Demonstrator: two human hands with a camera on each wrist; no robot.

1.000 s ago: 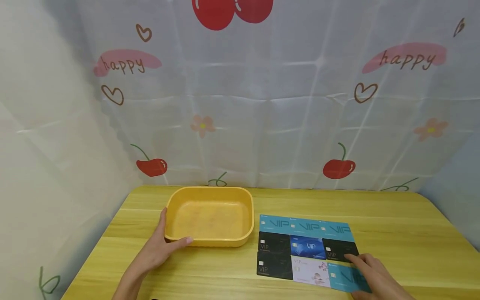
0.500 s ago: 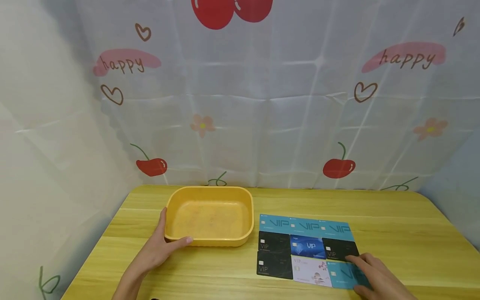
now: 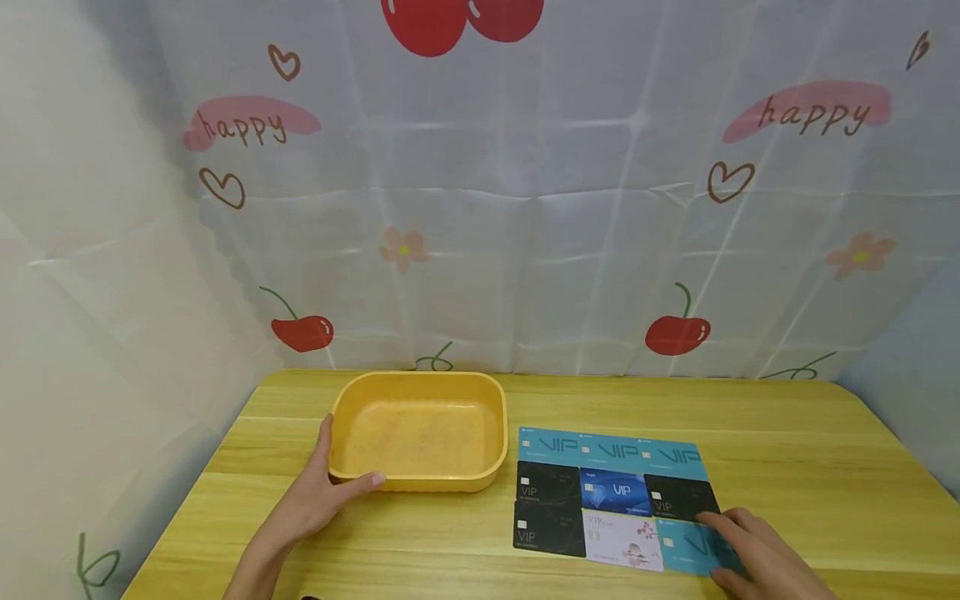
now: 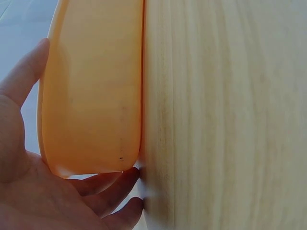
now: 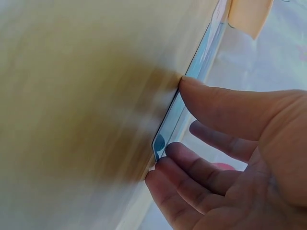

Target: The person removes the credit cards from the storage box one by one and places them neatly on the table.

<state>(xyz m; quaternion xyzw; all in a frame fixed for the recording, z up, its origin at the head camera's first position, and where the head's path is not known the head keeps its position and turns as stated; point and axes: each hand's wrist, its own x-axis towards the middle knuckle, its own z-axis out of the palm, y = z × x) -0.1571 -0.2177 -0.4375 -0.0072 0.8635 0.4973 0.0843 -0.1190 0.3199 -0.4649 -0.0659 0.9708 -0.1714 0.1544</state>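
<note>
On the table's right half lies a block of VIP cards in three rows. My right hand (image 3: pixel 765 554) is at its near right corner, holding a teal card (image 3: pixel 686 546) by its edges. The thumb touches its near edge in the right wrist view, and the fingers bend about its right end, hiding that part. Beside this card are a pink flowered card (image 3: pixel 618 542) and, above, a black card (image 3: pixel 671 497). My left hand (image 3: pixel 315 500) grips the front left corner of a yellow plastic tub (image 3: pixel 420 485), thumb on the rim and fingers along its outer wall.
A top row of teal cards (image 3: pixel 611 450), a blue card (image 3: pixel 615 493) and two black cards (image 3: pixel 547 527) complete the block. The wood-grain table (image 3: pixel 420 542) meets a printed cloth (image 3: pixel 525 275) at the back. A small dark object (image 3: pixel 310 597) shows at the bottom edge.
The near right teal card has shifted slightly away from me and straightened against its neighbours, my right thumb moving in with it. The left hand and tub stay in place.
</note>
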